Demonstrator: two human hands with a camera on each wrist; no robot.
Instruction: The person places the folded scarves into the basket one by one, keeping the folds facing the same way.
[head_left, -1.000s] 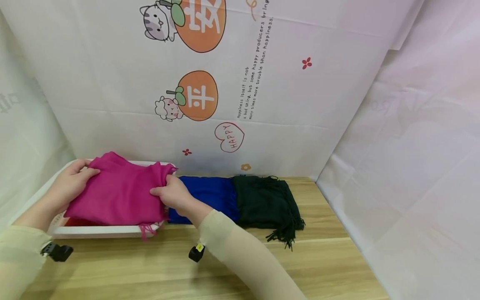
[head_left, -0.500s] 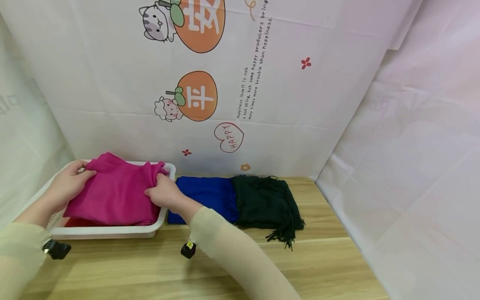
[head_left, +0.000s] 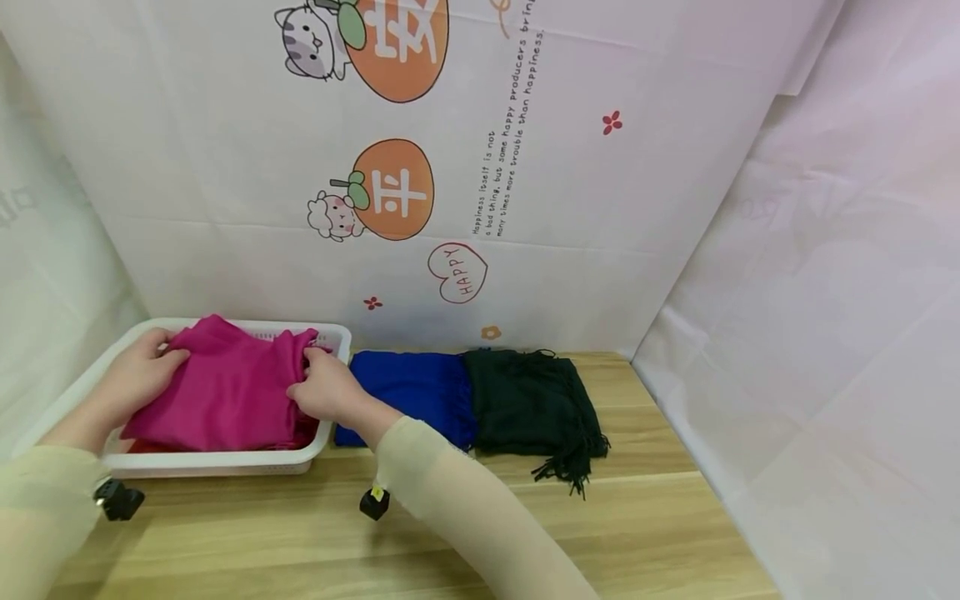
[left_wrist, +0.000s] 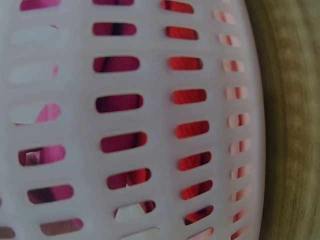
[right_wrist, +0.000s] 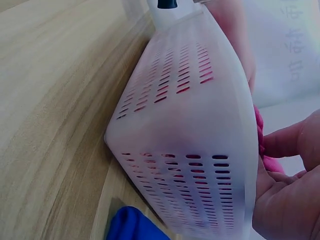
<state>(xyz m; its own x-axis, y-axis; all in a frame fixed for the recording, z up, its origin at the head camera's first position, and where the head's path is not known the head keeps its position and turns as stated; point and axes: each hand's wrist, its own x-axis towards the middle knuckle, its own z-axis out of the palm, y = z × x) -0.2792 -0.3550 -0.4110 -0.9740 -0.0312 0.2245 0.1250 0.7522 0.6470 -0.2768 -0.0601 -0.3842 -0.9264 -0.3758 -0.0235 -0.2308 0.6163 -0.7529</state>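
Cloths: one magenta cloth (head_left: pixel 225 392), one blue cloth (head_left: pixel 408 392), one dark green cloth (head_left: pixel 532 404), plus red cloth (head_left: pixel 306 432); can't count the red pieces, mostly covered.
Basket: one white basket (head_left: pixel 225 462), slotted walls, on wood table (head_left: pixel 562 533); taken as landmark.
Magenta position: at the white basket's mouth, over the red; can't tell if its full weight rests there.
Magenta axis: long axis left to right, roughly along the white basket's front rim; raised corners point toward the back rim, lower edge faces the front rim.
Hands: two, both on magenta.
Left hand (head_left: pixel 142 371): over the white basket's left part; thumb in front, fingers behind, pinching the cloth's left edge.
Right hand (head_left: pixel 330 387): at the white basket's right rim; thumb and fingers grip the cloth's right edge.
Blue position: just right of the white basket, folded flat.
Green position: right of the white basket, beyond blue, meeting it; fringe on the far-side edge from the basket and at the front corner.
Slots: magenta and red show through the white basket's wall, left wrist view.
Wrist cameras: two black units, one per arm, in front of the white basket.
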